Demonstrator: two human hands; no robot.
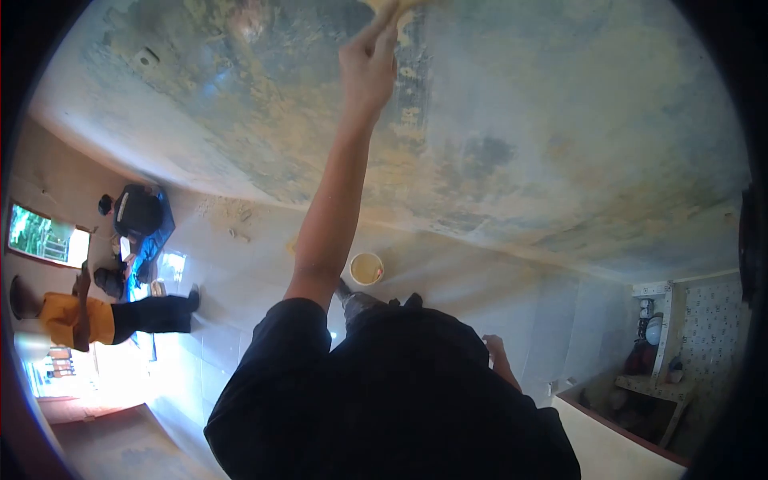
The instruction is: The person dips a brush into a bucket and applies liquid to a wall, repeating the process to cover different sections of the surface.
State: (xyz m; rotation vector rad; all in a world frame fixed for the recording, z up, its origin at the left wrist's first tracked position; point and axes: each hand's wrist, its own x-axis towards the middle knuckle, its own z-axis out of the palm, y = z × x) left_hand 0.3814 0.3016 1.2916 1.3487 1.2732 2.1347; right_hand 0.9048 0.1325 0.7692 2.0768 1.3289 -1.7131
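Note:
My left hand (pixel 370 70) is raised against the blotchy, partly coated wall (pixel 512 104). Its fingers point to the top edge of the view and are pressed around something pale that is mostly cut off there. Low on the right, beside my black shirt (pixel 400 392), my right hand (pixel 496 348) is closed, with a small whitish thing at its fingers that is too small to name. A round white bucket (pixel 367 270) with yellowish contents stands on the floor near my foot, below my raised arm.
A person in a yellow top (pixel 80 320) stands at the left. Behind, a person in dark clothes (pixel 138 210) is near a blue cover (pixel 162 240). Debris (pixel 234 234) lies on the tiled floor (pixel 272 228). A recess with shelves (pixel 656 384) is at the lower right.

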